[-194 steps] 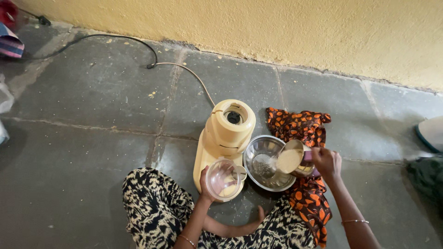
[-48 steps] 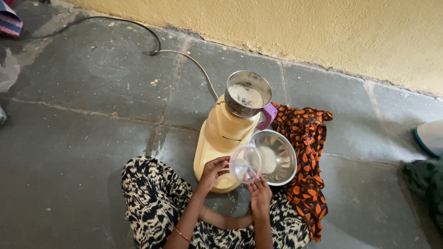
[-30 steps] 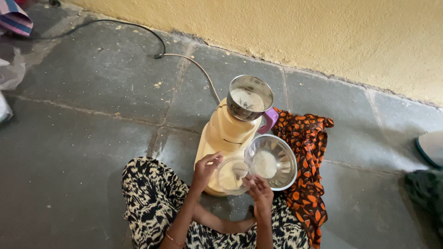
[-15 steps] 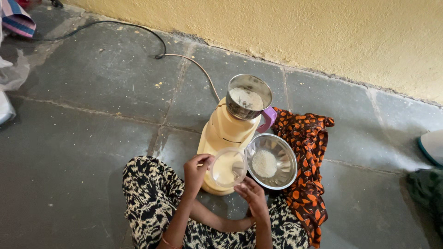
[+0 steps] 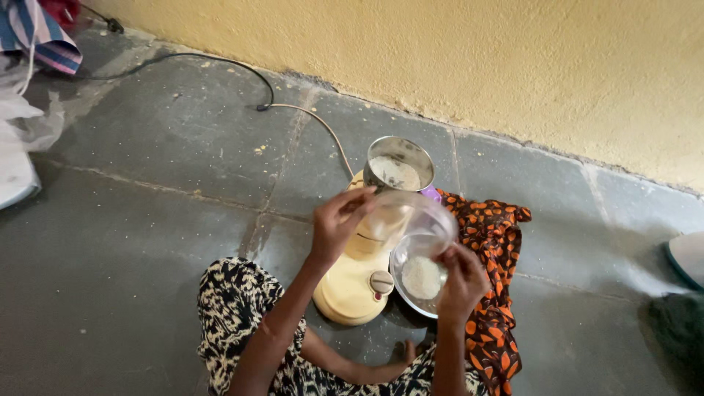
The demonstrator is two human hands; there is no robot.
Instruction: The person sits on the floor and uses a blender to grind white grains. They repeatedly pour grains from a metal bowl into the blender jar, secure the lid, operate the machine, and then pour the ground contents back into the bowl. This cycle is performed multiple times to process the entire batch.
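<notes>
A cream mixer grinder base [image 5: 359, 282] stands on the floor in front of me, with a steel jar [image 5: 398, 169] of white batter on top, uncovered. Both my hands hold a clear plastic lid [image 5: 414, 216] just below and in front of the jar's mouth. My left hand [image 5: 339, 220] grips the lid's left rim. My right hand [image 5: 460, 279] holds its lower right edge. Under the lid sits a steel bowl [image 5: 422, 279] with a little white batter, next to the grinder base.
An orange and black patterned cloth [image 5: 499, 242] lies right of the bowl. The grinder's cord [image 5: 308, 117] runs back left along the stone floor toward the yellow wall [image 5: 477, 66]. Striped cloth and a white bag [image 5: 22, 110] lie far left. My folded legs are below.
The batter went from a small container into the jar on the grinder. I have since raised the clear lid from beside the bowl up toward the jar's mouth, both hands on it.
</notes>
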